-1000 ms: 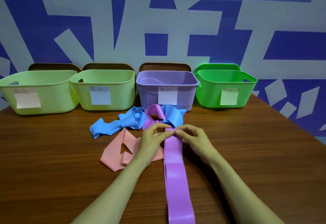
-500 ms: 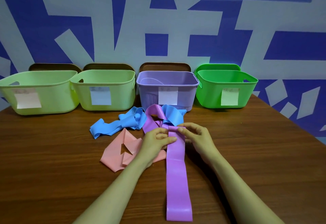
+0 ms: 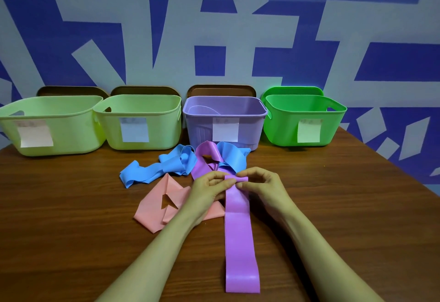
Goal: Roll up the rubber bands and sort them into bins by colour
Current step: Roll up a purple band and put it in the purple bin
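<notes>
While the purple band (image 3: 240, 242) lies lengthwise on the bench (image 3: 71, 230), running from the hands towards the person, its far end is being wound into a small roll (image 3: 237, 179). The left hand (image 3: 209, 187) and right hand (image 3: 264, 187) meet at that roll, fingers (image 3: 252, 171) of both curled and pinching it from either side.

Step in hand: rolling, early stage; most of the band is flat and unrolled.

Next move, by my judgement: keep turning the roll towards the body, with even tension so that the edges stay in line, then drop it in the purple bin (image 3: 223, 111) directly behind.

A blue band (image 3: 152, 171) and a pink band (image 3: 152, 209) lie loose to the left, unrolled.

Against one second ago: the band's near end then ran off the bottom of the view; now it lies wholly in view, drawn up the bench. The roll looks slightly thicker. The hands are in much the same place.
</notes>
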The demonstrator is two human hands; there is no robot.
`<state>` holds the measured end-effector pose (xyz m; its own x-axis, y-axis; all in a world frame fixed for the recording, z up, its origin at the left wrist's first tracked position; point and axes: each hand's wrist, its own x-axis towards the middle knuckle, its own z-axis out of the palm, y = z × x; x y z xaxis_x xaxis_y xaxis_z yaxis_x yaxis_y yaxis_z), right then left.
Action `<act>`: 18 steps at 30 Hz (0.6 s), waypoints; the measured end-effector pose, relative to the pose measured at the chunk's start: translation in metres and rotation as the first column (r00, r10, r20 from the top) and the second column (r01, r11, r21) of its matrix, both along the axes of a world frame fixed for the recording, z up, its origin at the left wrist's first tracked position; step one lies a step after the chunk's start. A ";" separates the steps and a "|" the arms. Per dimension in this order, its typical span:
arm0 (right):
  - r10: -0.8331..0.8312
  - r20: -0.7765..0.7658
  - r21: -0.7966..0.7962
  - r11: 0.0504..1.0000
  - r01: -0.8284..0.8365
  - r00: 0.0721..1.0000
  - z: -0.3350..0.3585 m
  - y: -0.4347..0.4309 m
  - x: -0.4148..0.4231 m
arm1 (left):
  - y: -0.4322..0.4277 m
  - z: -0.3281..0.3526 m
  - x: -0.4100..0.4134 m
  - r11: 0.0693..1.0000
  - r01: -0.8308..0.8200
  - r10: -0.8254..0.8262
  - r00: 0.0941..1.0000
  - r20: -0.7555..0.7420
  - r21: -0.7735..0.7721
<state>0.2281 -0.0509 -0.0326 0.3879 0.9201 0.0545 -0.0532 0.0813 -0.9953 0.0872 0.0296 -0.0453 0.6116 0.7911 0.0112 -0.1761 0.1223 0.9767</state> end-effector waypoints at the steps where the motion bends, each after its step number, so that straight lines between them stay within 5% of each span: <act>1: 0.002 -0.001 -0.003 1.000 -0.002 1.000 0.000 0.000 0.000 | -0.001 0.000 0.001 1.000 -0.015 0.015 1.000 0.006 -0.008; 18: 0.003 0.048 -0.008 1.000 -0.002 0.999 0.002 0.001 0.002 | -0.001 0.000 0.000 0.998 -0.012 0.016 0.997 -0.076 0.054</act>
<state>0.2300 -0.0503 -0.0301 0.3827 0.9216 0.0656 -0.0058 0.0734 -0.9973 0.0872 0.0282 -0.0457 0.6015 0.7989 0.0072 -0.1018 0.0677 0.9925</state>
